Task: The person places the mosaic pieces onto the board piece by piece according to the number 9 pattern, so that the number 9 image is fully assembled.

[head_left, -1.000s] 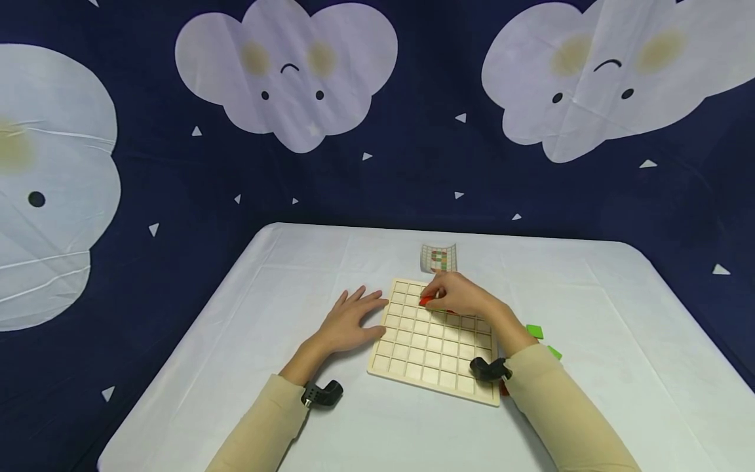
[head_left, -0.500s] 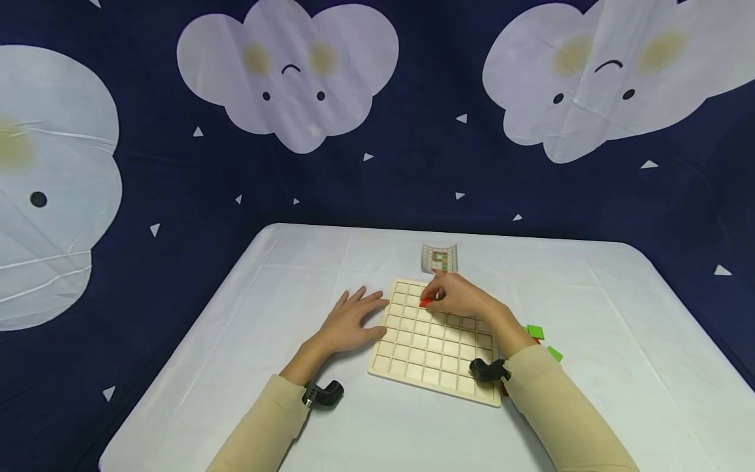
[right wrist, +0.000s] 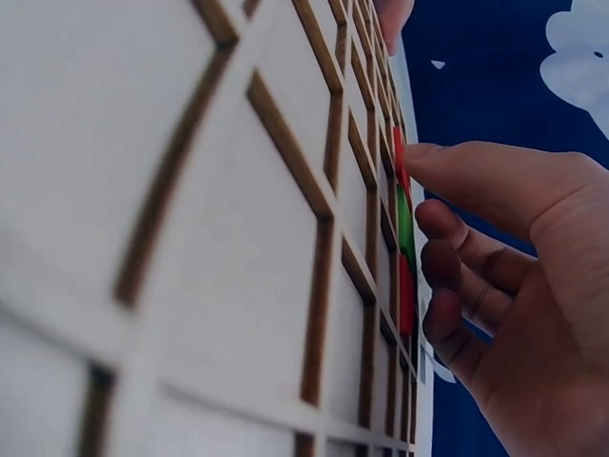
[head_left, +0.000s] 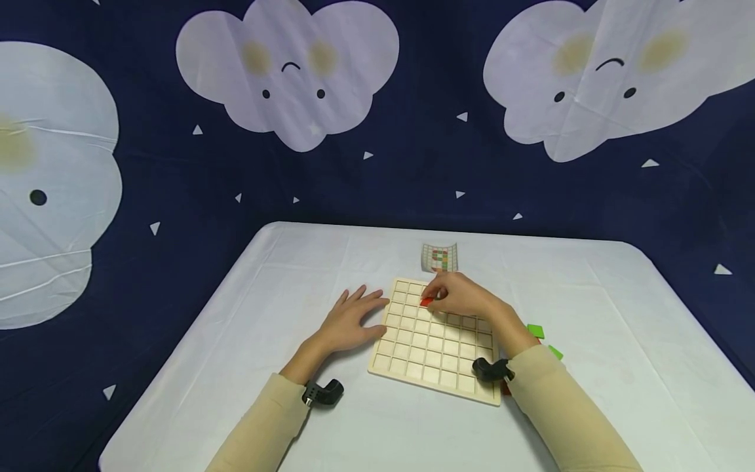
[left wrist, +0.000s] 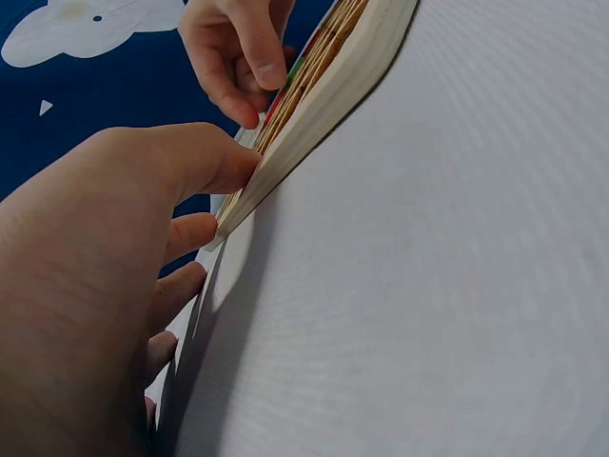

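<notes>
A pale wooden board (head_left: 413, 341) with a grid of square recesses lies at an angle on the table. My right hand (head_left: 463, 295) reaches over its far side and pinches a red square tile (head_left: 427, 301) at the grid's back rows. In the right wrist view the thumb (right wrist: 476, 171) presses at that tile, and a green tile (right wrist: 405, 224) and another red tile (right wrist: 407, 295) sit in line beyond it. Fingers spread, my left hand (head_left: 348, 324) rests beside the board, thumb and index fingertips touching its left edge.
Behind the board stands a small curved pattern card (head_left: 439, 257) with coloured squares. Right of the board, partly under the right forearm, lie loose green tiles (head_left: 535, 331) and a red tile (head_left: 506, 389). A white cloth covers the table (head_left: 283, 275).
Both hands have stayed almost in place. A bit of red visible beneath the right hand one second ago is now covered by it.
</notes>
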